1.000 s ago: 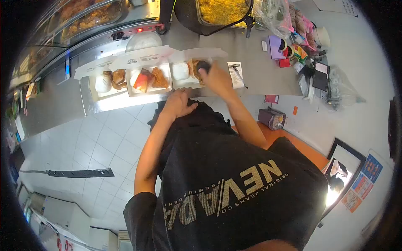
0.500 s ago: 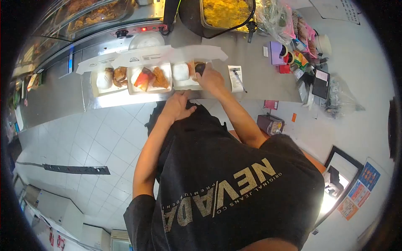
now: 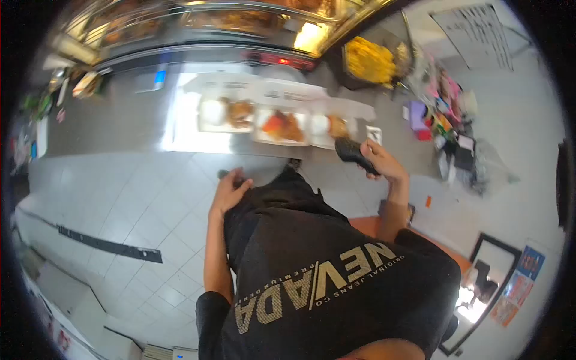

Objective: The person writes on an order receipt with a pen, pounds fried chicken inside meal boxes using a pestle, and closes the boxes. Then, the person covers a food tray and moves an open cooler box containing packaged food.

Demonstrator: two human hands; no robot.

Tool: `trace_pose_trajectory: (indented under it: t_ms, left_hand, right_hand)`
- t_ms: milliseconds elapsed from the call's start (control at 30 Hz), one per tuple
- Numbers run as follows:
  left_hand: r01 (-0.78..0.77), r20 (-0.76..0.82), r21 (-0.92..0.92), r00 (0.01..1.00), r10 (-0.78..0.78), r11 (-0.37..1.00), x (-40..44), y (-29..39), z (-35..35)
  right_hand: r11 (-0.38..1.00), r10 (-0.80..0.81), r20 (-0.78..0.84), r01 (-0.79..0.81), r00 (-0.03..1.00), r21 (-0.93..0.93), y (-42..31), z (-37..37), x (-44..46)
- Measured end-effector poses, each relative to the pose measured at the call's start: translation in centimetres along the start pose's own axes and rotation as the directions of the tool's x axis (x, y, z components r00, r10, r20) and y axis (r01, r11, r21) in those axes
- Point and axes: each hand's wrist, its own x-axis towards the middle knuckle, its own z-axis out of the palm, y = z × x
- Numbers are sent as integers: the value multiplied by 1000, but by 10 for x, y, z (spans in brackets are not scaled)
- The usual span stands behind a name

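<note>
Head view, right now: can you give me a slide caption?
A right hand grips a dark handheld object near three open food boxes lined up on a metal counter.

Boxed meals (image 3: 290, 127) and display cabinet (image 3: 198, 44) mark a food shop.

A black T-shirt (image 3: 360, 315) with short sleeves (image 3: 213, 318) is worn. Large pale block lettering (image 3: 294, 287) across its front spells NEVADA (a slanting stroke (image 3: 315, 288) splits it mid-word), with smaller words (image 3: 389, 261), including ORIGINAL, alongside. The left hand (image 3: 228, 192) and right hand (image 3: 383, 161) are bare.
</note>
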Motion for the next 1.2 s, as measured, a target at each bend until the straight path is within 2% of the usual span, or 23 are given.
trace_pose_trajectory:
  t_ms: [100,133,167,267,333,400,467,500,533,600,633,667,700,767,833,900,967,1067,1100,1133,1167,1200]
  left_hand:
    - [109,-77,-2,991,-109,994,-43,-39,-67]
    - [150,-92,3,985,-149,989,-59,-50,-87]
    - [174,-199,-41,964,-179,984,-66,-91,-93]
    - [241,-293,-89,921,-257,966,-99,-127,-143]
    - [248,-388,-153,875,-289,957,-116,-152,-169]
    - [226,-504,-230,804,-314,947,-131,-186,-184]
    - [223,-625,-293,691,-363,930,-148,-217,-194]
    - [234,-679,-321,618,-395,918,-159,-226,-195]
    - [206,-685,-435,555,-471,876,-167,-261,-187]
    - [188,-664,-592,436,-607,783,-185,-318,-161]
    - [224,-631,-648,377,-678,728,-201,-313,-152]
    - [277,-674,-577,370,-640,768,-216,-310,-143]
    - [314,-668,-571,359,-652,758,-226,-304,-140]
    - [351,-548,-687,323,-771,636,-244,-295,-135]
    - [352,-433,-781,290,-853,516,-256,-290,-145]
    - [333,-328,-852,264,-907,405,-262,-287,-167]
    - [274,-251,-910,238,-938,312,-267,-284,-195]
    - [77,-174,-978,196,-965,192,-266,-286,-243]
    - [-11,-159,-987,189,-969,160,-263,-286,-265]
    - [-135,-214,-972,153,-965,194,-257,-276,-304]
    - [-227,-303,-935,115,-946,272,-247,-259,-343]
    - [-284,-429,-874,71,-901,393,-235,-239,-384]
  right_hand:
    - [997,-30,200,15,979,78,-54,100,28]
    - [992,-101,295,75,950,99,-74,135,49]
    - [983,-169,379,128,910,131,-92,176,73]
    - [948,-317,442,270,839,169,-159,308,130]
    - [945,-326,457,305,827,121,-224,388,158]
    - [929,-357,440,361,824,78,-283,460,191]
    - [899,-413,475,431,777,76,-346,526,227]
    - [904,-417,518,401,747,150,-375,563,255]
    - [898,-441,519,364,732,248,-407,595,273]
    - [851,-523,492,395,696,345,-475,659,311]
    - [822,-519,371,329,770,465,-512,692,318]
    - [802,-474,417,185,775,568,-550,719,335]
    - [814,-426,408,145,807,562,-585,747,366]
    - [814,-350,248,162,903,558,-648,796,419]
    - [833,-163,-57,169,985,527,-693,828,444]
    - [837,-161,-87,183,983,516,-708,851,505]
    - [757,-137,-137,192,981,625,-715,857,495]
    - [649,-484,7,353,875,674,-680,871,493]
    - [685,-439,72,282,896,672,-662,880,478]
    - [738,-444,204,228,873,635,-607,903,474]
    - [790,-441,331,187,834,583,-574,906,433]
    - [711,-534,567,-31,627,703,-527,891,387]
